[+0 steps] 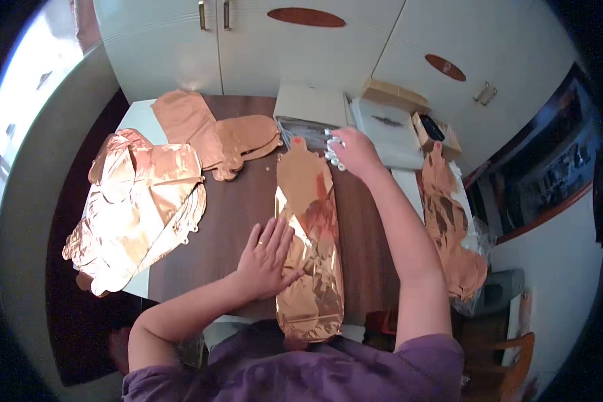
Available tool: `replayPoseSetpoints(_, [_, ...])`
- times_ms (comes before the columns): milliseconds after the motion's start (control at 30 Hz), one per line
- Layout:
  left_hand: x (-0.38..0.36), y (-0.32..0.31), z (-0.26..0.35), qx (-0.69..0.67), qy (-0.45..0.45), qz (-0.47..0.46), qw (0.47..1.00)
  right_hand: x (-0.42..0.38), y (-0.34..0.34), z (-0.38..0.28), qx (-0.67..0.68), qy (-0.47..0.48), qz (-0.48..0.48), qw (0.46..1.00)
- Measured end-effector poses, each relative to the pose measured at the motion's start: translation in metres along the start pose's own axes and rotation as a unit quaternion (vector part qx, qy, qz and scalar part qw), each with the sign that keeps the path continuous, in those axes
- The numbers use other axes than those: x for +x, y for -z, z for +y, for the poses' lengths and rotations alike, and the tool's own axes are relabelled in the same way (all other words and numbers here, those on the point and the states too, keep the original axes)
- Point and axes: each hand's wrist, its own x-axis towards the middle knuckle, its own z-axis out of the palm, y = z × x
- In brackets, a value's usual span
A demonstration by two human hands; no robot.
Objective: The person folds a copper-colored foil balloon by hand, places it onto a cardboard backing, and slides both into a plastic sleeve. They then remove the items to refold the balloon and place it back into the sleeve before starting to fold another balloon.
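Note:
A flat, shiny copper-gold foil balloon (308, 241) lies lengthwise on the table in front of me, its narrow tabbed end pointing away. My left hand (266, 260) rests flat on its left edge, fingers stretched out, a ring on one finger. Beyond the balloon's far right side, my right hand (355, 153) is bent down with curled fingers at a cluster of small white pieces (335, 157). Whether the fingers pinch one of these pieces is too small to make out.
Crumpled foil balloons (141, 208) lie at left, with duller copper ones (221, 137) behind. More foil (445, 221) lies at right. A white box (311, 106) and an open carton (439, 134) holding a black object stand at the back, before cabinet doors (295, 53).

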Motion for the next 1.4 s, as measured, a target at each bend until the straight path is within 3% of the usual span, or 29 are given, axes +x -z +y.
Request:
replayPoseSetpoints(167, [0.0, 0.002, 0.001, -0.005, -0.004, 0.016, 1.0, 0.079, -0.067, 0.045, -0.124, 0.043, 0.083, 0.988])
replayPoseSetpoints(267, [0.002, 0.006, 0.001, -0.008, 0.002, 0.013, 1.0, 0.102, -0.059, 0.029, -0.146, -0.084, -0.199, 0.965])
replayPoseSetpoints(467, [0.007, 0.021, 0.004, -0.07, -0.037, 0.028, 0.996, 0.098, -0.065, 0.029, -0.283, 0.047, -0.211, 0.934])
replayPoseSetpoints(567, [0.007, 0.012, 0.005, -0.088, -0.063, -0.027, 0.994, 0.104, -0.064, 0.029, -0.289, 0.098, -0.22, 0.927])
replayPoseSetpoints(667, [0.005, 0.007, 0.004, -0.073, -0.074, -0.031, 0.994, 0.11, -0.057, 0.022, -0.287, 0.126, -0.208, 0.927])
replayPoseSetpoints(967, [0.003, 0.008, 0.005, -0.035, -0.07, -0.013, 0.997, 0.1, -0.056, 0.038, -0.235, 0.164, -0.043, 0.957])
replayPoseSetpoints(1067, [0.003, 0.007, 0.005, -0.035, -0.071, -0.01, 0.997, 0.1, -0.06, 0.047, -0.197, 0.185, -0.065, 0.961])
replayPoseSetpoints(1167, [0.003, 0.007, 0.005, -0.04, -0.072, -0.009, 0.997, 0.1, -0.051, 0.038, -0.072, 0.054, -0.106, 0.99])
replayPoseSetpoints(1267, [0.003, 0.006, 0.005, -0.055, -0.073, -0.009, 0.996, 0.107, -0.051, 0.044, -0.056, 0.032, -0.108, 0.992])
replayPoseSetpoints(1367, [0.003, 0.006, 0.005, -0.071, -0.071, -0.018, 0.995, 0.11, -0.054, 0.045, -0.213, 0.054, -0.032, 0.975])
replayPoseSetpoints(1400, [0.004, 0.006, 0.006, -0.068, -0.069, -0.022, 0.995, 0.108, -0.048, 0.042, -0.218, 0.102, 0.037, 0.97])
